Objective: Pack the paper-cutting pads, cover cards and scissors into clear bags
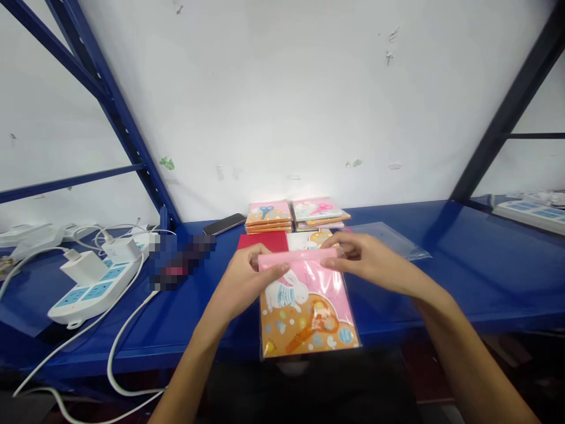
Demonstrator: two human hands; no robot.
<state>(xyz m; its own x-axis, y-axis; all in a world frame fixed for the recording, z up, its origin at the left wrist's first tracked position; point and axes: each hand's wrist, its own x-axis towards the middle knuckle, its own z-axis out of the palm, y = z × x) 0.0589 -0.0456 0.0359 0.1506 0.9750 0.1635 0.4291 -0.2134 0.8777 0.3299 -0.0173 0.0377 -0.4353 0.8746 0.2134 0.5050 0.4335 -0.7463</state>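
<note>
Between my two hands is a clear plastic bag (306, 306) holding a pink and orange rabbit-print booklet and orange scissors (315, 324). My left hand (249, 280) pinches its top left corner, thumb lying on the front. At the top right corner my right hand (359, 256) grips the same edge, with its thumb on the front and fingers curled behind. The packet tilts toward me over the table's front edge. Behind it lie a red sheet or cover (262, 241) and a rabbit-print booklet (311, 239), both partly hidden.
Two stacks of bagged booklets, left (268, 215) and right (320, 212), stand near the wall. Flat clear bags (388, 235) lie to the right. A phone (224, 224), a power strip (99, 291) and loose white cables are on the left of the blue table (477, 265).
</note>
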